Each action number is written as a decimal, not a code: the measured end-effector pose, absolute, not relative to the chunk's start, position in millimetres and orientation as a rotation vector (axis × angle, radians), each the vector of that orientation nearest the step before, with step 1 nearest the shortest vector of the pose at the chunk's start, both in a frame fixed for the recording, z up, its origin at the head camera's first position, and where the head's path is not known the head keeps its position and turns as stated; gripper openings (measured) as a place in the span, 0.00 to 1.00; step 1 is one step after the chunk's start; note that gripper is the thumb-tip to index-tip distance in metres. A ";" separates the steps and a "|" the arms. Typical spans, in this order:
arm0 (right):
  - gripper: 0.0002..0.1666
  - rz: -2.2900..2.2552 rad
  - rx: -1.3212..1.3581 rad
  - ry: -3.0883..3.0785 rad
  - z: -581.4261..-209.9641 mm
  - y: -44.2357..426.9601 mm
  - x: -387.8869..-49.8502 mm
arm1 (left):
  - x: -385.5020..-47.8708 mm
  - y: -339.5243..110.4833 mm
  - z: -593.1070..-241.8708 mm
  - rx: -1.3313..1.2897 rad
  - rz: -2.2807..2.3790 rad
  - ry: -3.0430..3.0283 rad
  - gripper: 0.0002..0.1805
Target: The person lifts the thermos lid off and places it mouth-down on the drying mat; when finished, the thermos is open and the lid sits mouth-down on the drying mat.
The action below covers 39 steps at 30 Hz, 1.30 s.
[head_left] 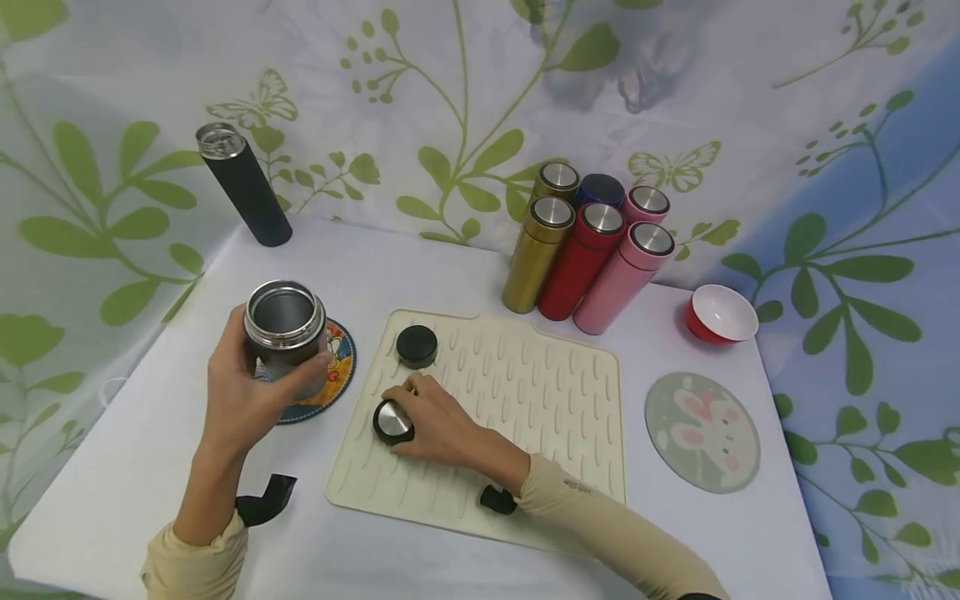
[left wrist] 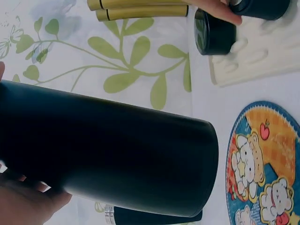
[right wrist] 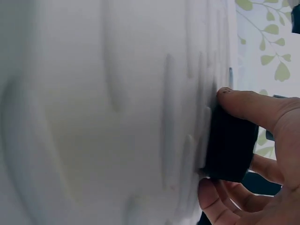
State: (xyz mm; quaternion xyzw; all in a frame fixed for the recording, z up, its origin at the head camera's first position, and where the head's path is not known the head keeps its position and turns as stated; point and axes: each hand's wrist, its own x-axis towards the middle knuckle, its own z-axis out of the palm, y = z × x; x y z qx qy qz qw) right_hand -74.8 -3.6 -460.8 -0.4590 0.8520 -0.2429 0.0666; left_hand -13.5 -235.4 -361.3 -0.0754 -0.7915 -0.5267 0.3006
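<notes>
My left hand (head_left: 240,387) holds an uncapped dark thermos bottle (head_left: 283,335) upright, fingers and thumb around its upper part. Its steel threaded mouth faces up, and in the left wrist view the dark body (left wrist: 122,152) spans the frame. Above the ribbed cream drying mat (head_left: 540,400), my right hand (head_left: 438,421) grips a black bottle lid (head_left: 393,421) with a silver top. In the right wrist view, thumb and fingers pinch the lid (right wrist: 232,145) from opposite sides against the mat. A second black lid (head_left: 416,346) lies on the mat just beyond that hand.
A round cartoon coaster (head_left: 342,371) lies under the held bottle. At the back left stands another uncapped black bottle (head_left: 251,187). Several capped bottles, including a red one (head_left: 581,262), cluster behind the mat. To the right are a red bowl (head_left: 722,315) and a rabbit coaster (head_left: 702,432).
</notes>
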 end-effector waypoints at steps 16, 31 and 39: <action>0.40 -0.828 -1.343 2.600 -454.2 28.4 -71.2 | -51.2 -278.8 -362.6 0.094 -1.160 -2.236 0.42; 0.24 -0.839 -1.166 2.795 -439.2 133.7 -50.0 | -95.3 -325.1 -355.4 0.281 -1.054 -2.194 0.38; 0.22 -0.726 -0.996 2.943 -438.8 177.6 -33.1 | -121.7 -350.1 -354.6 0.522 -1.048 -2.245 0.40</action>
